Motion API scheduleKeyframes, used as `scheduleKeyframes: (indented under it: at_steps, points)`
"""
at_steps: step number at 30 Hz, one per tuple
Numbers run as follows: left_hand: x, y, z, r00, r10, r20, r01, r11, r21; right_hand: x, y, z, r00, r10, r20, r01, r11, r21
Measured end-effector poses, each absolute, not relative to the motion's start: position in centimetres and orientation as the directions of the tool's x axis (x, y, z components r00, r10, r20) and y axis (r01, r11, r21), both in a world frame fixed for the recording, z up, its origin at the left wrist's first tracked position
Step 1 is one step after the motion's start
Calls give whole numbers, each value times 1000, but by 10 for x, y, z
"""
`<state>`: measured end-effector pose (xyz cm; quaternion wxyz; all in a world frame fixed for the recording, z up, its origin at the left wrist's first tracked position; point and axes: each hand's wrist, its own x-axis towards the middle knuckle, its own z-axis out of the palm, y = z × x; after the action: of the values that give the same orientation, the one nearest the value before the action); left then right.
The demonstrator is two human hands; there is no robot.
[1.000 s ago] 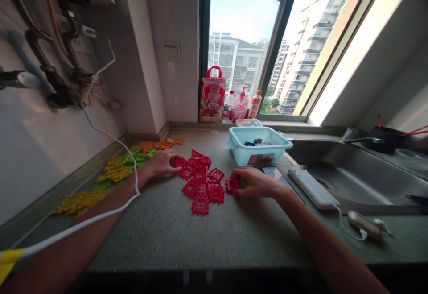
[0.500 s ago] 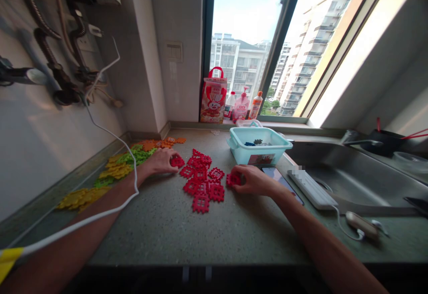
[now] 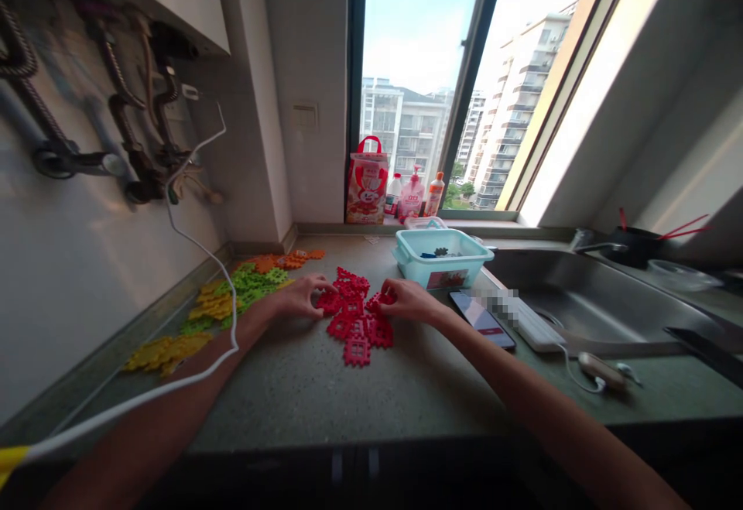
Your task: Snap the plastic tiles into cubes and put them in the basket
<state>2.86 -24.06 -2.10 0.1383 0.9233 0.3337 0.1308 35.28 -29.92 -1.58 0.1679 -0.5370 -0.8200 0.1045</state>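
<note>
A pile of red notched plastic building tiles (image 3: 356,351), several with window-like openings, lies on the counter between my hands. At the pile's left side, my left hand (image 3: 299,298) has its fingers and thumb curled round a red tile (image 3: 328,302). My right hand (image 3: 411,301) pinches another red tile (image 3: 373,303) at the right side. Fingers partly hide both tiles, and they overlap the pile in view. Left of my left hand lie green tiles (image 3: 252,284), yellow tiles (image 3: 166,352) and orange tiles (image 3: 264,263) in heaps.
Behind my right hand stands a light-blue plastic tub (image 3: 446,270) with some dark pieces inside. A phone (image 3: 481,320), a white power strip (image 3: 531,324) and a steel sink (image 3: 580,285) are to the right. A white cable (image 3: 234,309) hangs across my left forearm.
Both hands have moved inward with their red tiles, from beside the pile to its edges. The camera view has shifted slightly.
</note>
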Motion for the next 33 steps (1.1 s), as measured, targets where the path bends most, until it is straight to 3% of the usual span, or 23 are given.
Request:
scheduleKeyframes:
  at_steps: [4, 14, 20, 25, 33]
  points:
    - [25, -235, -26, 762, 624, 172, 524, -751, 401, 350, -293, -12, -367, 926, 94, 856, 375, -356]
    - [27, -237, -23, 721, 690, 68, 618, -684, 386, 348, -298, -19, -385, 903, 193, 835, 429, -345]
    - [29, -241, -17, 720, 690, 73, 620, -687, 380, 360, -326, 2, -611, 765, 205, 641, 629, -439]
    - [28, -242, -16, 743, 661, 108, 588, -721, 368, 352, -345, 4, -653, 747, 122, 684, 652, -328]
    - [24, -237, -20, 709, 702, 69, 630, -674, 386, 345, -346, -2, -676, 730, 104, 678, 671, -300]
